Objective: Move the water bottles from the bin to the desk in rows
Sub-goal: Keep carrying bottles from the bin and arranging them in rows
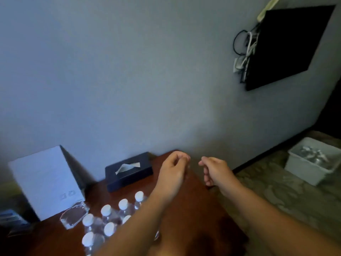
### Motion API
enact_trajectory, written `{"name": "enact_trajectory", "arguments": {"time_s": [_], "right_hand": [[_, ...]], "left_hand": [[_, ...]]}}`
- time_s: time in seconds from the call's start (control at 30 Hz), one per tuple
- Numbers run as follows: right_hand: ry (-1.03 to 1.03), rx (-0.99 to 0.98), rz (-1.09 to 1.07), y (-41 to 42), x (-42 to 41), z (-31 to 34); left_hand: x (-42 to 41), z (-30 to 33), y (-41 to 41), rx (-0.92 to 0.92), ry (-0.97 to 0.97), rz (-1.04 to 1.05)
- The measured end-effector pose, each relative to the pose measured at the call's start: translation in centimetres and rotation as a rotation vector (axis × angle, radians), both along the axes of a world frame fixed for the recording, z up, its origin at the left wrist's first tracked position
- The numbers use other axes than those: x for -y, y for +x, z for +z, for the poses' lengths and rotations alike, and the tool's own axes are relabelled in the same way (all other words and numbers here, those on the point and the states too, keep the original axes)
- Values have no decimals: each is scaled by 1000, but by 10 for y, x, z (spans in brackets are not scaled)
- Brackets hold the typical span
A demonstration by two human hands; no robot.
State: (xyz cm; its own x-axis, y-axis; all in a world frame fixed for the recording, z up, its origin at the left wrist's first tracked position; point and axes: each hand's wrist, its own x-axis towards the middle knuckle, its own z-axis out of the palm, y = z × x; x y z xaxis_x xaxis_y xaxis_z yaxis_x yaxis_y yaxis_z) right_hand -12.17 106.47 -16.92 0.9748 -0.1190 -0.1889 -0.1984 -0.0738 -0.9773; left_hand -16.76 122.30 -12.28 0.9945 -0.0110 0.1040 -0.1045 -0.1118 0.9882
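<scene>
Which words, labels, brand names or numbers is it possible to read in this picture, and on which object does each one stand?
No text can be read.
White box: two small marks near its lower corner, too blurred to read.
Water bottles: no label shows legibly.
Tissue box: no print visible.
Bin: no print visible.

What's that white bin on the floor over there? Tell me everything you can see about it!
The bin is a pale, whitish rectangular tub that looks like plastic, with a flat lip around its open top. It sits upright on the patterned carpet, off to the right of the desk and close to the wall. No hand touches it. Inside lie clear, shiny shapes with pale bits, probably more water bottles, but it is too blurry to count them.
</scene>
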Motion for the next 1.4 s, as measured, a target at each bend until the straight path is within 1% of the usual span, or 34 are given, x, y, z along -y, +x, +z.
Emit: {"name": "enact_trajectory", "arguments": {"time_s": [0.1, 0.27, 0.37, 0.47, 0.57, 0.8, 1.0, 1.1, 1.27, 1.4], "right_hand": [[56, 1, -133, 16, 91, 13], [-9, 30, -284, 20, 264, 29], [-47, 19, -391, 19, 368, 36], [-63, -26, -490, 16, 454, 33], [-57, -34, -575, 23, 522, 38], [-19, -15, -729, 54, 625, 51], [-31, 53, -880, 108, 710, 75], [-44, 54, -951, 131, 745, 85], [-79, 96, -1022, 175, 803, 113], [-73, 100, -1056, 199, 836, 118]], "left_hand": [[99, 19, 39, 4, -44, -83], [272, 25, 85, -17, -159, -178], [369, 26, 99, -34, -191, -260], [447, 19, 107, -51, -194, -312], [511, 18, 127, -40, -209, -359], [624, 15, 187, -40, -223, -486], [713, 20, 283, -43, -233, -531], [755, 24, 324, -58, -196, -610], [811, 40, 385, -29, -156, -726], [842, 41, 422, -8, -143, -747]]}}
